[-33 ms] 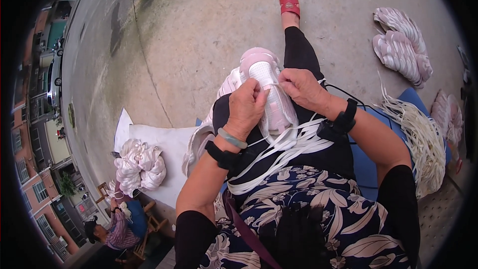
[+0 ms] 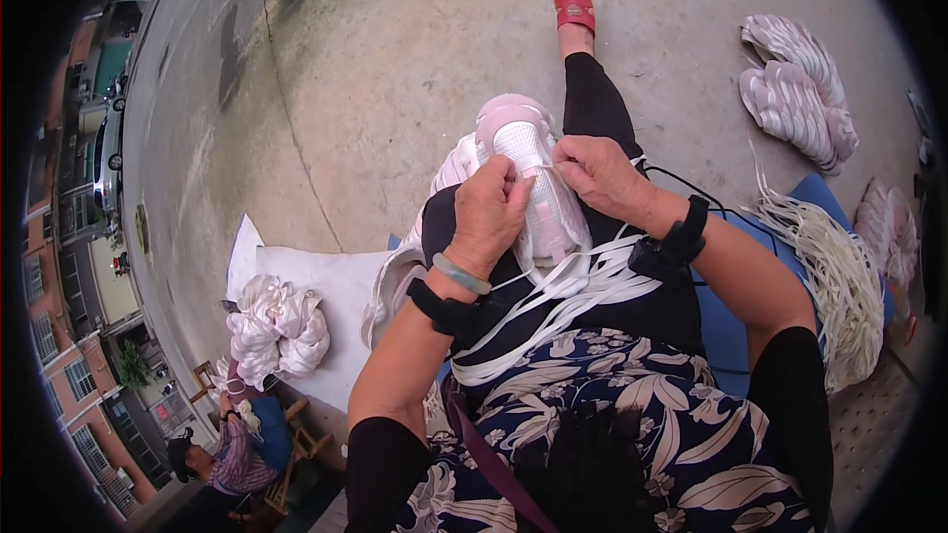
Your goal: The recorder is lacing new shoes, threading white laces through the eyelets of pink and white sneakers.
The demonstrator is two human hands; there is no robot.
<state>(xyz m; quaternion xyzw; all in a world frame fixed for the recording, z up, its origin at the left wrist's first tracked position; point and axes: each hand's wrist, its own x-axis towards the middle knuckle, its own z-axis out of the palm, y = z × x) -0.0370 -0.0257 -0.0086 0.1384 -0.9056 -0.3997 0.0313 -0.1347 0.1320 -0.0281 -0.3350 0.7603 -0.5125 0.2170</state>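
A pink and white shoe upper [image 2: 513, 116] rests over my lap, its toe pointing away from me. My left hand [image 2: 486, 215] is closed in a pinch at the left edge of its lacing opening. On the opposite edge, my right hand [image 2: 604, 180] pinches too, fingers curled inward. A thin white shoelace [image 2: 538, 169] runs across the tongue between both hands; its ends are hidden in my fingers. Several loose white laces [image 2: 602, 288] lie over my thighs below the shoe. More pink and white uppers [image 2: 452, 164] are beside and partly under this one.
Nested uppers [image 2: 800, 114] lie on the concrete at far right. A thick bundle of cream laces [image 2: 839, 286] hangs over a blue surface [image 2: 726, 321] by my right arm. At left, bundled uppers [image 2: 278, 331] sit on a white sheet [image 2: 331, 281]; another person [image 2: 232, 449] sits beyond.
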